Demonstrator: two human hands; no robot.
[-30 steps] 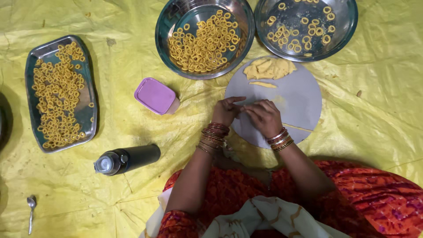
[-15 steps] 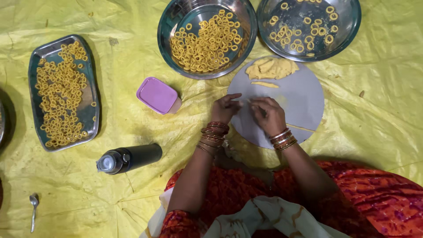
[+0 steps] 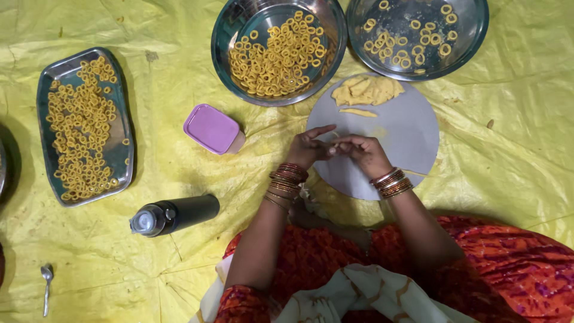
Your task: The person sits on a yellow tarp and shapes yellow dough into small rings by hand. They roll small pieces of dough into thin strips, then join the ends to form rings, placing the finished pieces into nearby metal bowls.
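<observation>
board [image 3: 406,137] right half free | ahead – dough pile [image 3: 366,91], two bowls [image 3: 335,36]

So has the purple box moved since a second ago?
No. The purple box still sits beside the left bowl, just left of the round board; only the camera shifted slightly.

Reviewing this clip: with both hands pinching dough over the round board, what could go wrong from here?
1. The left hand and right hand meet on a tiny dough piece; it could tear or drop onto the round board.
2. The dark bottle lies on its side near the left elbow and might roll if nudged.
3. The dough pile sits at the board's edge and could slide off.
</observation>
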